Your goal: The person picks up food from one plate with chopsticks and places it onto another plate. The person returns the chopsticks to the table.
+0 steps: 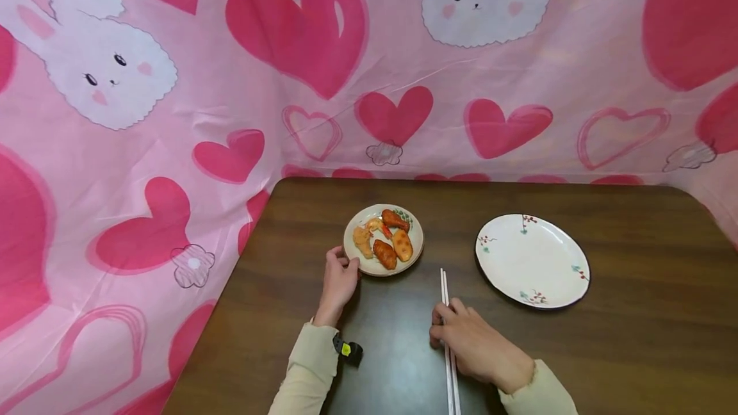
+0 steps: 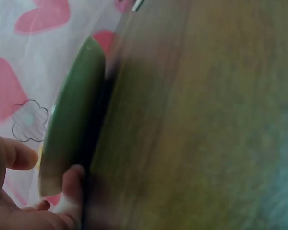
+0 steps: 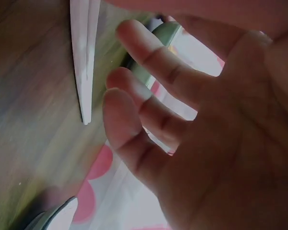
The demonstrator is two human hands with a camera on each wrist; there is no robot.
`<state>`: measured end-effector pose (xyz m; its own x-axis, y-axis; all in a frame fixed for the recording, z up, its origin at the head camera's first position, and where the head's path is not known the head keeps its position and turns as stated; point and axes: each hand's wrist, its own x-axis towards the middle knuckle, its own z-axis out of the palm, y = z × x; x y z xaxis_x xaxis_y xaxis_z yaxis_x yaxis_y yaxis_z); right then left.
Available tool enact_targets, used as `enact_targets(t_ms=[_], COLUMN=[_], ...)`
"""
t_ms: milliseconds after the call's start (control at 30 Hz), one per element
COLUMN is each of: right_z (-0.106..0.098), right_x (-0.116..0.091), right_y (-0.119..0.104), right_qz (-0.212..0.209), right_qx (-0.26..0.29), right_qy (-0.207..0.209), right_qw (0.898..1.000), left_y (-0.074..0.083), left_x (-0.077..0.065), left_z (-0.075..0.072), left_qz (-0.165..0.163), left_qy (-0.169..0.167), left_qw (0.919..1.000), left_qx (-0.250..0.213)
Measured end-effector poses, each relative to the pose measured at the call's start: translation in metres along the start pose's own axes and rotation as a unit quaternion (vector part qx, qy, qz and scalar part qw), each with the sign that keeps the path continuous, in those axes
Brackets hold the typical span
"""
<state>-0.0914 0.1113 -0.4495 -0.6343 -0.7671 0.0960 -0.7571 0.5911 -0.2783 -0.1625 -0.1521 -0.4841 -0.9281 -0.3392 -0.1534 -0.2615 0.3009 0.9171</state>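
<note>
A small round plate (image 1: 370, 267) bears several pieces of fried food (image 1: 385, 254). My left hand (image 1: 340, 282) pinches its near-left rim; the left wrist view shows fingers either side of the tilted-looking plate edge (image 2: 69, 124). Two pale chopsticks (image 1: 451, 376) run lengthwise under my right hand (image 1: 475, 341), which grips them near their middle with thumb and index finger. The right wrist view shows the chopsticks' narrow end (image 3: 86, 112) close to the tabletop, beside three loosely bent fingers (image 3: 134, 91). The hand hides the grip point itself.
A larger oval white plate (image 1: 527, 261) with red and green sprigs lies to the right on the brown wooden table (image 1: 646, 312). Pink cloth (image 1: 323, 69) with hearts and rabbits hangs behind and along the left. A black strap device (image 1: 348, 349) sits on the left wrist.
</note>
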Motion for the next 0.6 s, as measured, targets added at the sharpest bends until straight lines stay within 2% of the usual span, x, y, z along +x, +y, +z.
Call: enact_targets(t_ms=[100, 300, 467, 600], right_z=[0.003, 0.008, 0.009, 0.009], right_x=[0.0, 0.001, 0.003, 0.004], right_y=[0.001, 0.003, 0.005, 0.007], right_qz=[-0.005, -0.009, -0.018, -0.002], right_qx=[-0.003, 0.005, 0.009, 0.023], right_qy=[0.006, 0.019, 0.018, -0.008], right_qw=[1.0, 1.0, 1.0, 1.0], left_y=[-0.002, -0.004, -0.003, -0.001], left_x=[0.002, 0.008, 0.01, 0.011], left_z=[-0.001, -0.003, -0.003, -0.003], left_qz=[-0.007, -0.042, -0.041, -0.041], left_qy=[-0.017, -0.045, -0.054, -0.067], left_qw=[0.9998, 0.998, 0.9976, 0.9968], left_qx=[0.01, -0.017, -0.014, -0.01])
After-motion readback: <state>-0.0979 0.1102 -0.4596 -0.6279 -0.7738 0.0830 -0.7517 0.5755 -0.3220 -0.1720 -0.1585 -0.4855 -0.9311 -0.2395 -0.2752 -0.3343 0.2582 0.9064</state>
